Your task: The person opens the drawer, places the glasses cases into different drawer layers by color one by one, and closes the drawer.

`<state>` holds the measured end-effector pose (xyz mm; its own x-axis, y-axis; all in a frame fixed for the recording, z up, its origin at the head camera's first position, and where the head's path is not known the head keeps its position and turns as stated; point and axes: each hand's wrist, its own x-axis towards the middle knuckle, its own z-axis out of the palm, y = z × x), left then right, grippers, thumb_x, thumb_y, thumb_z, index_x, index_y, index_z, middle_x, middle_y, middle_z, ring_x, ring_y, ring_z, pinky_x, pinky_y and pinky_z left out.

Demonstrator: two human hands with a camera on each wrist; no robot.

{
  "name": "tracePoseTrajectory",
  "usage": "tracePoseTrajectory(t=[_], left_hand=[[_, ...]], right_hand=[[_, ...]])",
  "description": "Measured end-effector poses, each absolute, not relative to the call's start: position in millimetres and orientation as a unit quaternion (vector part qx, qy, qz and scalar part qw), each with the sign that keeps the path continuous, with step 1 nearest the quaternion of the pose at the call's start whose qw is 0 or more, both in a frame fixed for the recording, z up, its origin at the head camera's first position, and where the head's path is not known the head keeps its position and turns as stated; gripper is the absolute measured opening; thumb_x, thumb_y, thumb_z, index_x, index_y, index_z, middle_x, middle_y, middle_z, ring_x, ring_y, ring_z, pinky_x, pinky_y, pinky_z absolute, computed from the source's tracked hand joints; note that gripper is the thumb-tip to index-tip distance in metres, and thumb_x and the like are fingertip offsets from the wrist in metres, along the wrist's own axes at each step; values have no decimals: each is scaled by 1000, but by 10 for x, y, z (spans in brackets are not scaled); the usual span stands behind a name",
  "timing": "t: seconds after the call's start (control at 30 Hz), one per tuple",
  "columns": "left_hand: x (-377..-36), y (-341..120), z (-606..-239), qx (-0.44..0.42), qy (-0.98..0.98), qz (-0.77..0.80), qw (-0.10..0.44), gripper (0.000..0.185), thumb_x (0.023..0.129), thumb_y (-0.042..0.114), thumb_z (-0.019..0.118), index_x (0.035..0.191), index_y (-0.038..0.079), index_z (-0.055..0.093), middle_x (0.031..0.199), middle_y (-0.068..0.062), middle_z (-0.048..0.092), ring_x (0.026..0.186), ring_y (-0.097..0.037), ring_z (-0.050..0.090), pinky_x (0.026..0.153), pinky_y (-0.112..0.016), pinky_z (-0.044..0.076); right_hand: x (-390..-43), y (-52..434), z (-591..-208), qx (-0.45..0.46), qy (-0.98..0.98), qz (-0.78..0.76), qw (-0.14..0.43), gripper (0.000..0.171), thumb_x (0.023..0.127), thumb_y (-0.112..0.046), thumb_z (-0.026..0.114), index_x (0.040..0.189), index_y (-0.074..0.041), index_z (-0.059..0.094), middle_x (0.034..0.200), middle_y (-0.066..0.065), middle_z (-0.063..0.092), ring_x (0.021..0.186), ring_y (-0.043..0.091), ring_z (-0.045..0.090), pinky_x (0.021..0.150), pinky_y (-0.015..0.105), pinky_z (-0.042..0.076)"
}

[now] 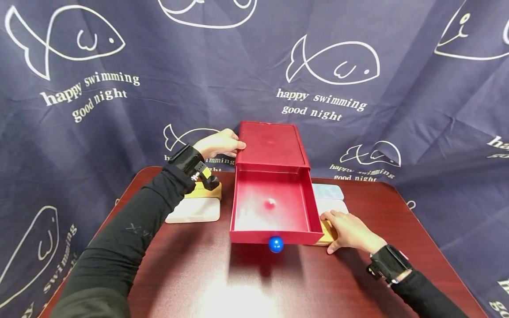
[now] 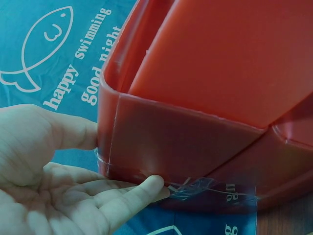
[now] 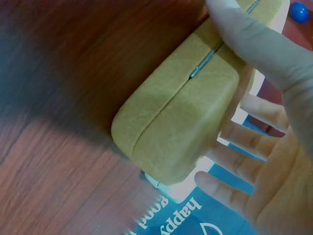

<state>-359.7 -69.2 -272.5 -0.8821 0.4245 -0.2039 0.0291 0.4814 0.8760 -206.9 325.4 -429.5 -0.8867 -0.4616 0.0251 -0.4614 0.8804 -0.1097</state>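
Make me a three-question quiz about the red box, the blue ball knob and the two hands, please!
1. Where does the left hand rest?
A. on the back corner of the red box
B. on the blue knob
C. flat on the table

2. What colour is the round knob on the drawer front?
A. green
B. blue
C. white

3. What state is the drawer in?
A. pushed shut
B. taken right out
C. pulled open, with nothing in it

Answers:
1. A, since the fingers touch the box's rear left corner, also seen in the left wrist view.
2. B, since the head view shows a shiny blue ball.
3. C, since its bare red floor shows in front of the box, while the right hand holds a yellow case beside it.
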Motion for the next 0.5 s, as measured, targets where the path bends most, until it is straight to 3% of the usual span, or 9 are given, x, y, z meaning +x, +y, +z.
tracePoseTrajectory(t=[0.13,0.5], left_hand=[[-3600,-696,-2740,135,837,489,203,30,102,8,54,122,-14,56,107,-14,63,113,-29,65,111,-43,48],[-3573,-683,-2713,133,836,492,202,30,102,8,53,122,-14,57,106,-13,63,112,-27,65,110,-42,50]], right_hand=[[-2062,3267,-4334,-243,969,-44,12,86,44,-48,100,116,-18,63,88,-10,57,78,9,53,64,33,48],[-2091,3242,-4318,-246,967,-50,33,75,47,-37,102,107,-18,61,84,-10,51,76,8,50,62,30,46]])
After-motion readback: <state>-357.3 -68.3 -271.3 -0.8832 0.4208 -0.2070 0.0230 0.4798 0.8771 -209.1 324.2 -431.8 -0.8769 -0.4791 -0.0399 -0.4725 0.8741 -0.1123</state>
